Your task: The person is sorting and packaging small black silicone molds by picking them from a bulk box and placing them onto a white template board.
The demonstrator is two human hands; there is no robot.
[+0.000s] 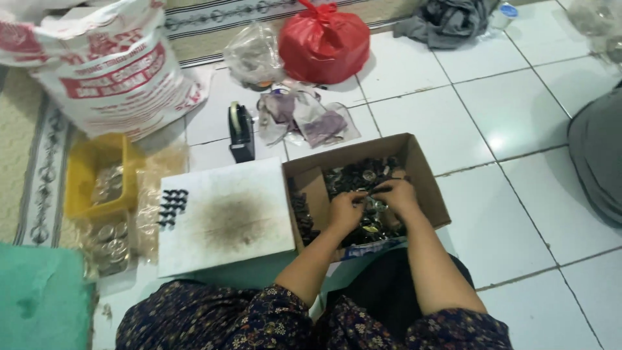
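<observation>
While we sit on the tiled floor, both our hands are down inside the open cardboard box, which rests just in front of our knees and is filled with small dark and silvery pieces. Our left hand has its fingers curled in over the heap, and our right hand has its fingers pinched on a small dark piece held between the two hands; whether the left fingers grip anything we cannot tell. Just left of the box lies a white board with a dark smudge in its middle and rows of small dark pieces at its left edge. Beyond it stand a yellow tray, a black tape dispenser, a printed white sack and a knotted red bag.
</observation>
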